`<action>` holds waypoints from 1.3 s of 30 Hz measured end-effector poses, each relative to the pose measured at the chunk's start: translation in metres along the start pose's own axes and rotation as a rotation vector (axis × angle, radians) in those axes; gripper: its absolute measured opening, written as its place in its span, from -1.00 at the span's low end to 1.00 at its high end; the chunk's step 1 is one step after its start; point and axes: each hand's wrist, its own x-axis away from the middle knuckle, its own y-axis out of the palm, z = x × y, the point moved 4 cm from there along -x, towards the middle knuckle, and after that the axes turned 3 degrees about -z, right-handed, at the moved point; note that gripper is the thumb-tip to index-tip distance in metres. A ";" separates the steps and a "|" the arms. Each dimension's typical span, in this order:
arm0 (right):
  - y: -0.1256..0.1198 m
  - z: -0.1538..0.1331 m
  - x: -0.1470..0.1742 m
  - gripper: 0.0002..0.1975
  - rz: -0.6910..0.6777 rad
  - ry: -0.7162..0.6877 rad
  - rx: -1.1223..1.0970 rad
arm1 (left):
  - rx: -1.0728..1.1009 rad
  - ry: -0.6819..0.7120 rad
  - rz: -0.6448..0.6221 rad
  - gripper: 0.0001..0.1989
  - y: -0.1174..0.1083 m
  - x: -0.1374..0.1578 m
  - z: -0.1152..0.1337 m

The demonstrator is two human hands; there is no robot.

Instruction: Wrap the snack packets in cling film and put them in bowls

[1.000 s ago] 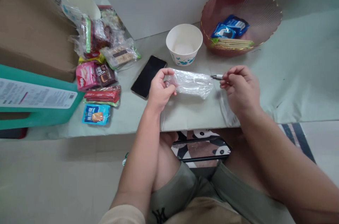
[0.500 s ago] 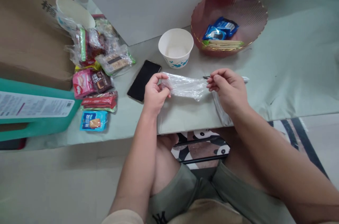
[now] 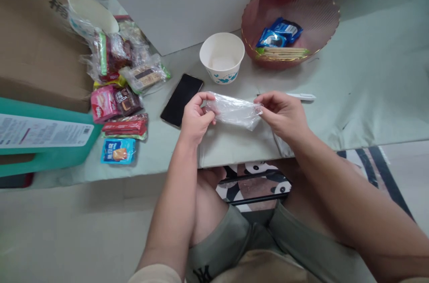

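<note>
The far red bowl (image 3: 295, 10) holds blue packets (image 3: 279, 33) and sticks (image 3: 283, 53); the paper cup (image 3: 222, 56) beside it looks empty. Your left hand (image 3: 194, 118) and right hand (image 3: 284, 113) each pinch an end of the clear bag (image 3: 234, 111), stretched between them just above the surface (image 3: 368, 95), near its edge.

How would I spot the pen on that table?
Start at the red bowl at the table's far side. Just below it, beyond the right hand, lies the pen. It is the only thin white stick there, lying flat and touching nothing.
</note>
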 end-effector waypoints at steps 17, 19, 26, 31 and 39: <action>0.029 0.005 0.003 -0.73 -0.384 0.231 -0.078 | 0.126 -0.051 -0.113 -0.49 0.027 0.011 0.004; 0.028 0.005 0.002 -0.67 -0.184 0.177 -0.140 | 0.236 -0.155 -0.140 -0.45 0.038 0.012 -0.003; 0.028 0.003 0.002 -0.70 -0.180 0.131 -0.055 | 0.099 -0.232 -0.218 -0.77 0.046 0.015 -0.012; 0.024 0.006 0.006 -0.73 -0.206 0.167 0.035 | 0.174 -0.313 -0.286 -0.63 0.041 0.017 -0.011; 0.026 0.008 0.009 -0.64 -0.235 0.161 -0.094 | 0.016 -0.315 -0.317 -0.68 0.041 0.020 -0.006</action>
